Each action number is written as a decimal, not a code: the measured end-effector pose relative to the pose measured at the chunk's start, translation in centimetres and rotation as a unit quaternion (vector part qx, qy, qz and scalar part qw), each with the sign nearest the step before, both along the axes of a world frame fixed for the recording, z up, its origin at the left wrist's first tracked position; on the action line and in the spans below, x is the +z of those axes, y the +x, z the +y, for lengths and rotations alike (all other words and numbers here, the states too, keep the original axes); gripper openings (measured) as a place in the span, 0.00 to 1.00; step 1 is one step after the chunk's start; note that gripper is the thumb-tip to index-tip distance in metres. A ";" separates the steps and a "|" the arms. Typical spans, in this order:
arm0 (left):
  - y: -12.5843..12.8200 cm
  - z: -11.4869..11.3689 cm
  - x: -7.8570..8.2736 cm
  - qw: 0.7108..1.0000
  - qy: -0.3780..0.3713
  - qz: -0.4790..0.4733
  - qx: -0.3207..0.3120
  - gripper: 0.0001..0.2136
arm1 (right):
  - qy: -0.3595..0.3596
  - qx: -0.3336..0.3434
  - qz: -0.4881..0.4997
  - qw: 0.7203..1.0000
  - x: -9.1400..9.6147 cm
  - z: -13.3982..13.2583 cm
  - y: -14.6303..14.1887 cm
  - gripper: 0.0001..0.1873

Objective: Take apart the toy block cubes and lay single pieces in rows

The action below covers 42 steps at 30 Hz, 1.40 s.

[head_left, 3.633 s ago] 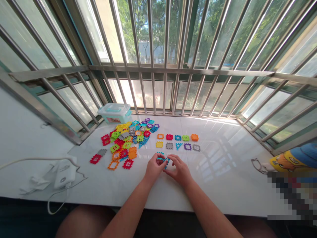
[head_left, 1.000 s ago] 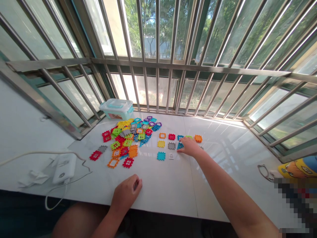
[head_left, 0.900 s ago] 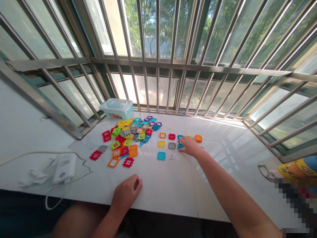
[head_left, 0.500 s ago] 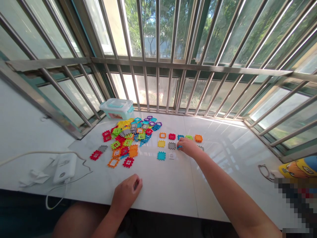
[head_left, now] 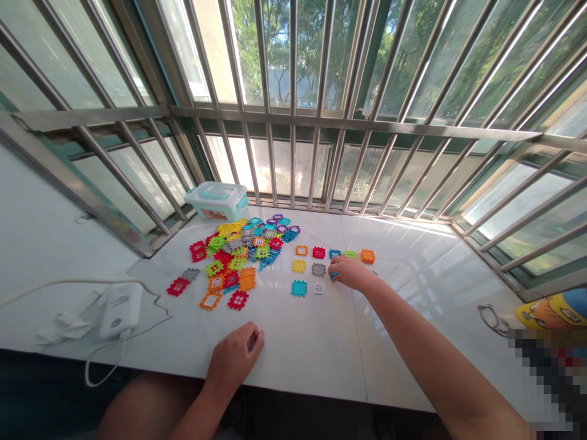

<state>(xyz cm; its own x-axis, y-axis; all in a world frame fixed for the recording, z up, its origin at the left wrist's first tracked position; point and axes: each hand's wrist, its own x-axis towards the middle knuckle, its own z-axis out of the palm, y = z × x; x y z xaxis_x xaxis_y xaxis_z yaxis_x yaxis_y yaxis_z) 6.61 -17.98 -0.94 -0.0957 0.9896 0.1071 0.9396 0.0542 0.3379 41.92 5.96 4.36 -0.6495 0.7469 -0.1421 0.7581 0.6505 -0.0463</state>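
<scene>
Fingers (head_left: 337, 263), R hand (head_left: 351, 273), on blue piece (head_left: 335, 276) (slid nearer), by gray tile (head_left: 318, 269)

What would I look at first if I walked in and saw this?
You'd probably spot the big heap of bright plastic tiles on the white counter first. Just to its right, single tiles lie spaced apart, and the right hand touches a blue tile there. Behind them all, steel window bars stand in front of green trees.
</scene>
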 end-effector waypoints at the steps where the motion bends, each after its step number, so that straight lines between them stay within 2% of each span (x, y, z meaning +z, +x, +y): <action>1: 0.0 0.0 -0.1 1.000 0.000 0.000 0.001 0.12 | -0.001 0.007 0.006 1.000 0.0 0.0 0.2 0.11; 6: -0.1 0.0 -0.4 1.000 0.000 0.000 0.002 0.12 | 0.005 0.010 0.029 1.000 0.2 -0.5 0.9 0.16; 9: -0.1 0.0 -0.4 1.000 0.004 0.001 0.001 0.12 | 0.028 -0.026 0.036 0.999 0.4 -1.2 0.7 0.19; 13: -0.1 0.0 -0.4 1.000 0.012 0.001 0.001 0.12 | 0.065 -0.088 0.028 0.994 0.3 -2.1 -0.1 0.31; 15: -0.1 0.0 -0.4 1.000 0.017 -0.001 0.001 0.12 | 0.068 -0.107 0.022 0.992 0.1 -2.2 -0.4 0.34; 28: -0.1 0.0 -0.3 1.000 0.011 -0.009 -0.001 0.13 | 0.003 -0.068 0.058 0.996 -0.1 -1.3 0.3 0.30; 34: 0.0 0.0 -0.2 1.000 0.010 -0.004 0.002 0.12 | 0.000 -0.057 0.050 0.997 0.1 -1.2 0.5 0.27; 42: 0.1 -0.1 0.0 1.000 0.013 -0.001 0.005 0.13 | -0.008 -0.066 0.051 0.997 -0.1 -1.3 0.7 0.30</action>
